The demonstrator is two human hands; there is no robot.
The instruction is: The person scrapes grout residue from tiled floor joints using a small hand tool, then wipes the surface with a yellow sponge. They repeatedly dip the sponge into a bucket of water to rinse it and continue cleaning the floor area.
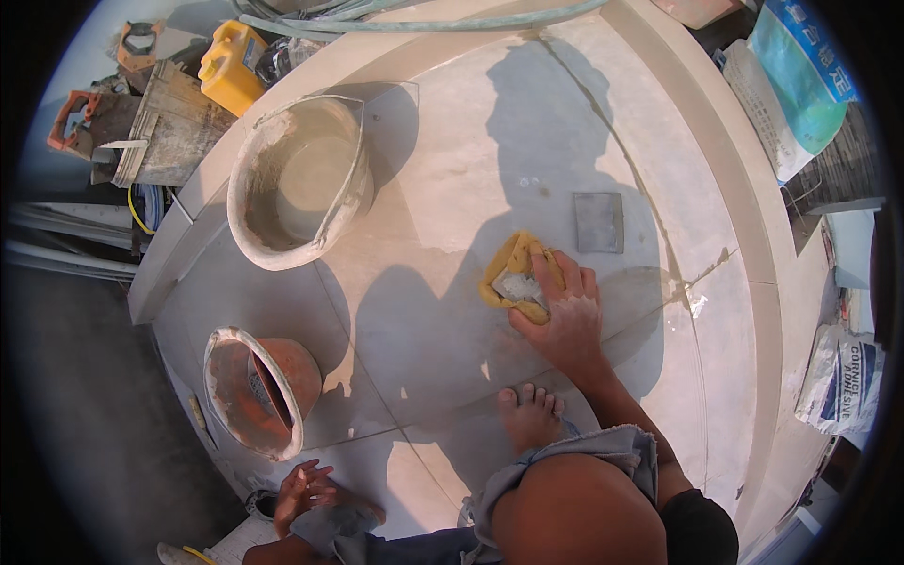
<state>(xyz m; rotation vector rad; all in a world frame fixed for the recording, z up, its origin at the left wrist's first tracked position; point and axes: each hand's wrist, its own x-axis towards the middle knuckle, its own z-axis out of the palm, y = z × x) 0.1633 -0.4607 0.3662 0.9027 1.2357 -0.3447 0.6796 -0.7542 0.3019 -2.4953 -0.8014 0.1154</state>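
My right hand (573, 325) rests over the tiled floor with its fingers curled on the edge of a yellow open bag (497, 273). Whitish powder (520, 288) shows inside its crumpled rim. Just beyond that hand lies a small square grey tile (599, 223). My left hand (303, 492) hangs low by my left foot, holding nothing, its fingers apart. Above it stands an orange-red bucket (306, 372) with a flat board-like piece inside. A larger, crusted bucket (243, 221) farther off holds greyish liquid.
A raised ledge (734, 151) curves around the floor. At the back left are a wooden box (174, 127), hand saws (77, 121), a yellow jug (233, 68) and a hose (424, 25). Printed sacks (800, 85) lie on the right. My bare right foot (530, 419) is beside my right forearm.
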